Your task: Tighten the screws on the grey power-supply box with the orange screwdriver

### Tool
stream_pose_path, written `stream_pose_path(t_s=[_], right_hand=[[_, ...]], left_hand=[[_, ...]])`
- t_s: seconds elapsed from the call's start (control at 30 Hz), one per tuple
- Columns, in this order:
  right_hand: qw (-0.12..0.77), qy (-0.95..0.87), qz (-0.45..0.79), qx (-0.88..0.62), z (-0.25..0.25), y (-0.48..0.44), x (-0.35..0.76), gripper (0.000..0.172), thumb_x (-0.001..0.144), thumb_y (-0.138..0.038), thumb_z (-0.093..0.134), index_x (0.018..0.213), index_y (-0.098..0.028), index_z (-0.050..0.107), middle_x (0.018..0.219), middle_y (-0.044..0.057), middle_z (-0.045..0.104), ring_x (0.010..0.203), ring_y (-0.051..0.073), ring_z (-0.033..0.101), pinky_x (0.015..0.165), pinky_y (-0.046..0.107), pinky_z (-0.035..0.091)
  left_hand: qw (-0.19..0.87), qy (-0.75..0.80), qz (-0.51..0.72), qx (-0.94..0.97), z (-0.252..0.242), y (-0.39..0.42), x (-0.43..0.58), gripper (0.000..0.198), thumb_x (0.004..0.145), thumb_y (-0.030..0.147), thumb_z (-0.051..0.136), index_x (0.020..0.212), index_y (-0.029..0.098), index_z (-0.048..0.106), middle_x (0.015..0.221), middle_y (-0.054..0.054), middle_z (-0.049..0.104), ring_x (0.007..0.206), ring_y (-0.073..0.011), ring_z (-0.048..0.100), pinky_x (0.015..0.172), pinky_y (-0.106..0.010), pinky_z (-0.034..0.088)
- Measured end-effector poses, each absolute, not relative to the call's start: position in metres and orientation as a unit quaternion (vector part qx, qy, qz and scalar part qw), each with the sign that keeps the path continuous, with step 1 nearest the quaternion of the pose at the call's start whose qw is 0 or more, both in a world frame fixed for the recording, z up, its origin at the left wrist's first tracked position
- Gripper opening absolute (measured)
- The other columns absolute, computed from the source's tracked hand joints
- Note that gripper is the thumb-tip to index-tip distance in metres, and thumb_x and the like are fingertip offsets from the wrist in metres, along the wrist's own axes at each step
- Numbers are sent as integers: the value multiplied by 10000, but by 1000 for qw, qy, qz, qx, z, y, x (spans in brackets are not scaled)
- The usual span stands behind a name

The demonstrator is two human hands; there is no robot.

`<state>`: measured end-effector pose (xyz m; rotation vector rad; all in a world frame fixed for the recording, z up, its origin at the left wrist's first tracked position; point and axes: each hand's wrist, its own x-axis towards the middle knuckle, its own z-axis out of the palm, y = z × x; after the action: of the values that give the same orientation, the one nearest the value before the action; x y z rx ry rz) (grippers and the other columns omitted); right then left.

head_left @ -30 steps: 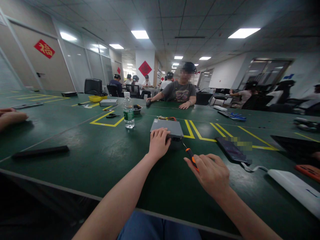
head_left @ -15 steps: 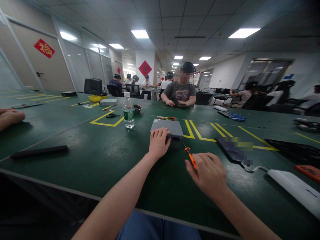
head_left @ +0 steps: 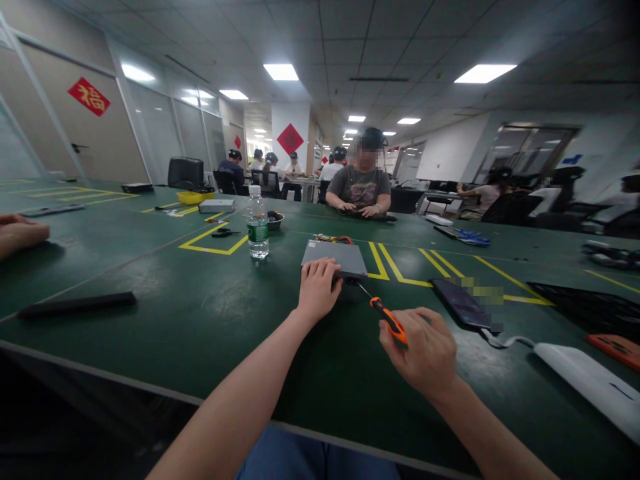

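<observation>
A flat grey metal box (head_left: 336,257) lies on the green table (head_left: 165,307) in front of me. My left hand (head_left: 319,289) rests on its near left corner, fingers curled over the edge. My right hand (head_left: 423,350) is closed around the orange and black handle of a screwdriver (head_left: 387,320). The thin shaft points up and left, with its tip at the near right edge of the box.
A water bottle (head_left: 257,223) stands left of the box. A dark phone (head_left: 463,303) and a white power strip (head_left: 590,383) lie to the right, a black bar (head_left: 77,305) to the left. A person (head_left: 361,187) sits across; another person's hand (head_left: 20,233) rests at far left.
My right hand has turned the screwdriver handle slightly and shifted a little right. The person across has drawn both hands in. My left hand has stayed on the box.
</observation>
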<state>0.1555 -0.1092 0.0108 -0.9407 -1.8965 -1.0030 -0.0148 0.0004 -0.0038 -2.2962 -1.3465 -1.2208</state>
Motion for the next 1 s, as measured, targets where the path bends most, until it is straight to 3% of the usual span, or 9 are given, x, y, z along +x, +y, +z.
stream_pose_path(t_s=[1.0], right_hand=[[320, -778, -401, -363, 5, -104, 139, 169, 812, -172, 509, 974, -146, 468, 756, 42, 607, 647, 126, 532, 734, 313, 413]], left_hand=[[105, -451, -423, -779, -6, 3, -14, 219, 808, 247, 493, 1027, 246, 506, 1184, -13, 547, 1157, -195, 422, 990, -385, 273]])
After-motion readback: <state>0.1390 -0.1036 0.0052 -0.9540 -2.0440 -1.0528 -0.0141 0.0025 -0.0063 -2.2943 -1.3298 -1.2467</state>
